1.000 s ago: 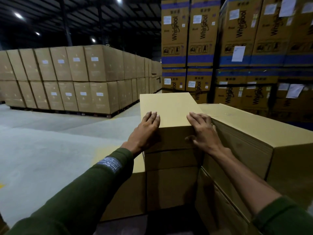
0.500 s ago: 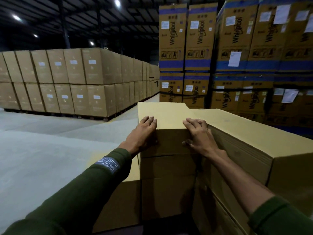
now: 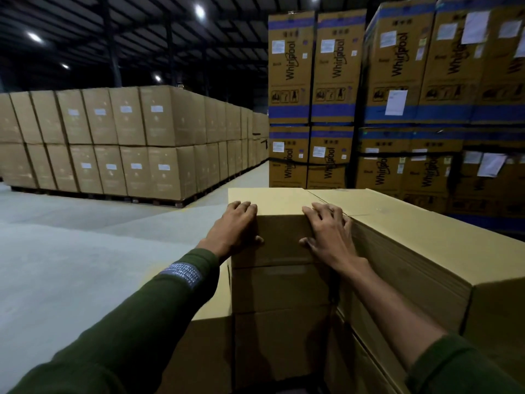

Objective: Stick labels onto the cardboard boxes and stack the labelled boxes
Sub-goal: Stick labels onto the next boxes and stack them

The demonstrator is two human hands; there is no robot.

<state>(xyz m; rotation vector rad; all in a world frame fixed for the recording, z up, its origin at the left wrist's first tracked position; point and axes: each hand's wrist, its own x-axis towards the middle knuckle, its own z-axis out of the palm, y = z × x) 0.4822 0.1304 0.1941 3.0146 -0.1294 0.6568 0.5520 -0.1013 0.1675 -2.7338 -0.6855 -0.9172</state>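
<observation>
The top box sits at frame centre, crowning a column of boxes, its long axis running away from the camera toward the upper centre of the frame. Both hands meet it at its near end. The left hand is at the near-left corner, fingers laid over the top edge and thumb down on the front face. The right hand is at the near-right corner, fingers hooked over the top edge, thumb pressed on the front face. So each hand clasps the box's near rim rather than lying flat on it; neither is clenched empty.

The relation that matters: the box lies straight ahead of both hands, between them, and its right side touches the flat stack at centre right, whose top is about level with it. The right hand's fingers sit right at that seam, so it is the crowded one; the left hand has open air beside it, with a lower box just below at lower centre.

My reading is that the box is being squared onto the column, and any further travel goes along its long axis. No label shows on its visible faces.
</observation>
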